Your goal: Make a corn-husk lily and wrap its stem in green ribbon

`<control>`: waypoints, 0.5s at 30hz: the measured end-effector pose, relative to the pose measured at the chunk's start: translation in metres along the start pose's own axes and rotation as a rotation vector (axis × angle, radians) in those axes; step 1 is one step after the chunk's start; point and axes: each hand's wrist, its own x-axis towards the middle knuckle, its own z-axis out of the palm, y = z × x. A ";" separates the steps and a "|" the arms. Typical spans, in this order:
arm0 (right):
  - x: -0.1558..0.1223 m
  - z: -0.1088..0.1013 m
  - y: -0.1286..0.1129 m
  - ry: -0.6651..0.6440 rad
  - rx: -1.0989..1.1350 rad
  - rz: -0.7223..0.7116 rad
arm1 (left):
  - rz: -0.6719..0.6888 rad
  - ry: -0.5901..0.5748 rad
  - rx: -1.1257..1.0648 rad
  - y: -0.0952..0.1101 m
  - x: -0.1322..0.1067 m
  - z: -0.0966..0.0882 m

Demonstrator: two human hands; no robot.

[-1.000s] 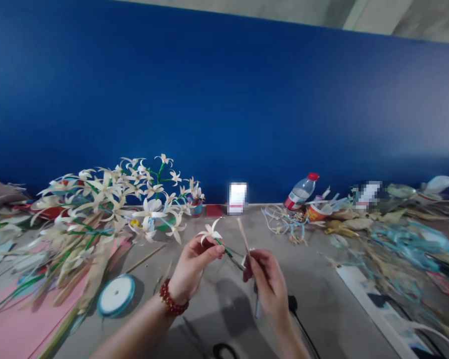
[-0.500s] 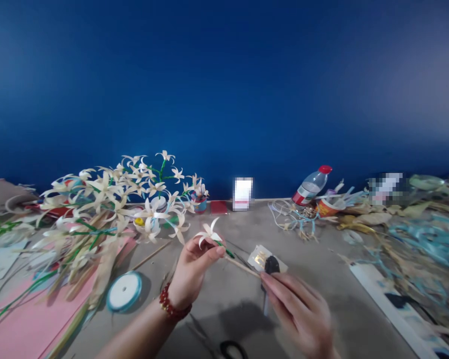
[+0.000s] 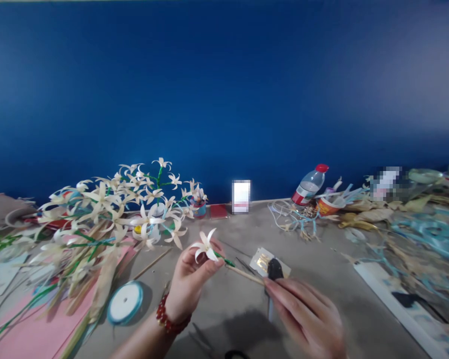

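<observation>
My left hand [image 3: 194,276], with a red bead bracelet at the wrist, pinches a white artificial flower [image 3: 205,245] just below its curled petals. Green wrapping [image 3: 226,260] covers the upper part of its stem. From there a thin pale stick [image 3: 245,274] slants down to the right. Its far end is between the thumb and fingers of my right hand [image 3: 307,314]. Behind that hand, a small pale card with a gold mark [image 3: 262,260] and a black object [image 3: 275,269] lie on the table.
At the left stand many white artificial flowers [image 3: 103,197] beside pink paper [image 3: 33,324] and a ribbon spool [image 3: 125,301]. A tilted bottle [image 3: 310,187], a cup [image 3: 327,207], a power strip [image 3: 389,304] and blue tangled strands [image 3: 426,234] occupy the right side.
The flower has turned so its petals face me more. Both hands sit slightly lower in view, and the right has shifted a little right. The grip on flower and stick continues.
</observation>
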 end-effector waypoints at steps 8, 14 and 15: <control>-0.002 -0.002 0.000 -0.013 0.074 0.021 | 0.047 -0.048 0.067 -0.003 -0.001 -0.007; -0.002 -0.002 -0.003 -0.032 0.137 0.048 | 0.088 -0.098 0.115 0.003 -0.001 -0.007; -0.002 -0.001 -0.003 -0.034 0.146 0.052 | 0.089 -0.108 0.117 0.004 0.000 -0.007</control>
